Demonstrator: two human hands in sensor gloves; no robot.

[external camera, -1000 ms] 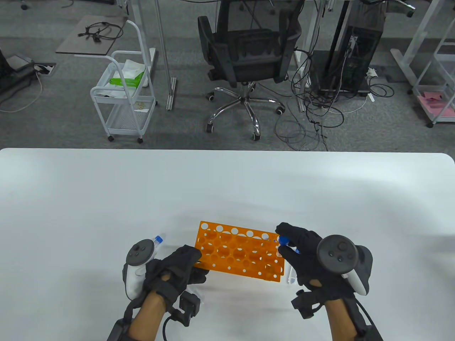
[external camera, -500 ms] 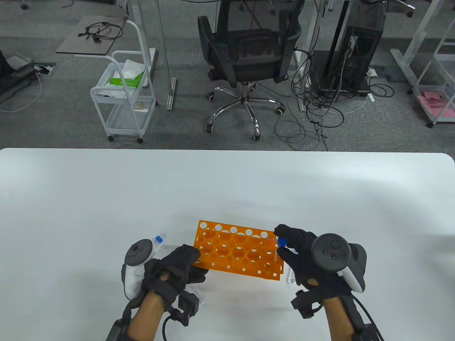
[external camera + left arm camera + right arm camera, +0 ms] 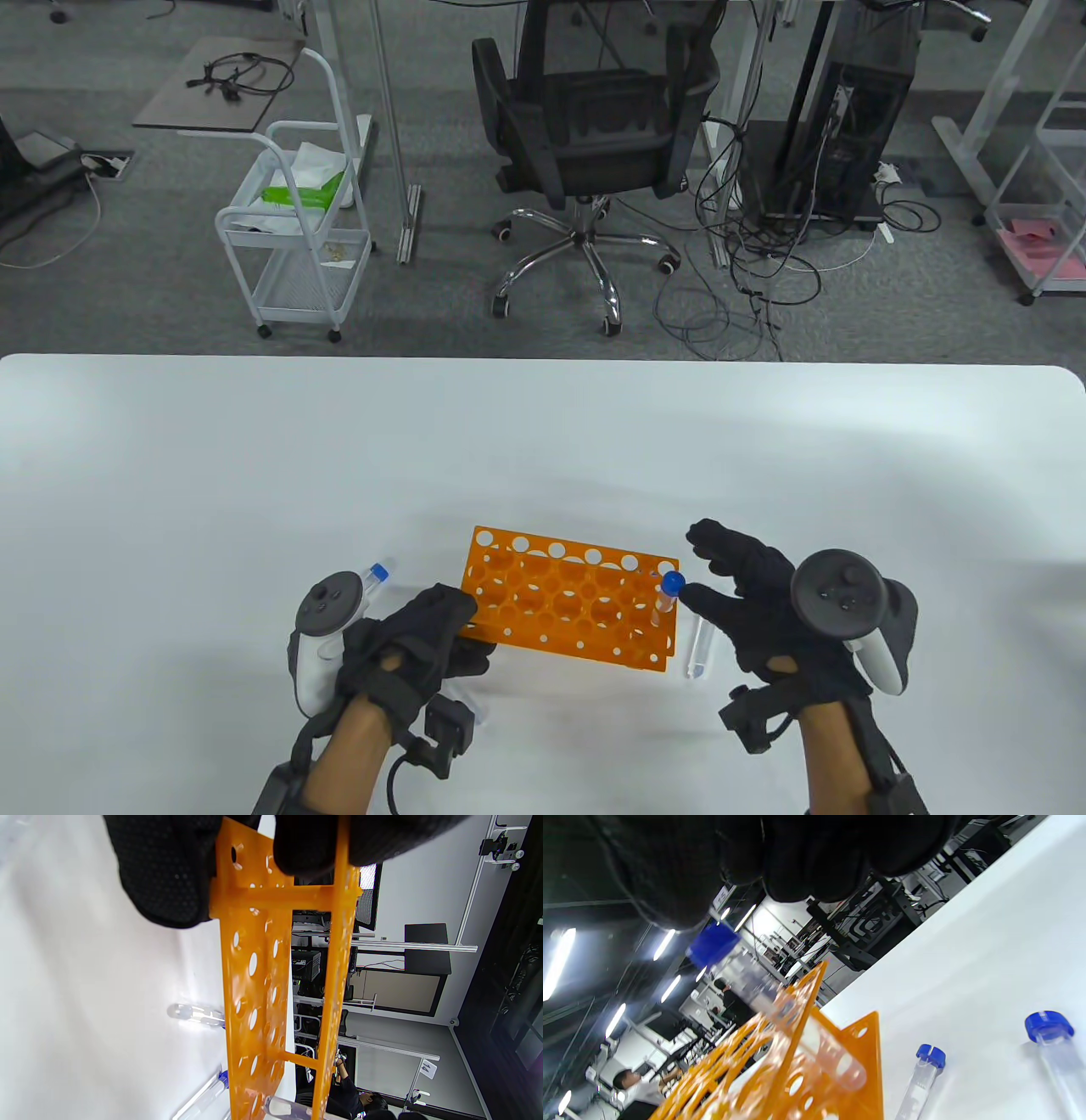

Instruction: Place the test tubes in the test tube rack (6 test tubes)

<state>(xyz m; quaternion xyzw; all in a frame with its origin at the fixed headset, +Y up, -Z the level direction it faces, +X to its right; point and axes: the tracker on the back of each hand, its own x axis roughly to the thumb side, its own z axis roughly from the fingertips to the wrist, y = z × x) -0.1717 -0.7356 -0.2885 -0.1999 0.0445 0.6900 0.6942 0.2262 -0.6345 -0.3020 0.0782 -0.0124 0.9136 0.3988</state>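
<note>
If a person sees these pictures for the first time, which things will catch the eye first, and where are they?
The bright orange test tube rack near the front edge of the white table stands out first. The left hand grips its left end. A blue-capped test tube stands in a hole at the rack's right end, and the right hand is beside it with fingers spread, not touching it.

Black office chair [image 3: 594,136] on grey carpet [image 3: 127,289].
</note>
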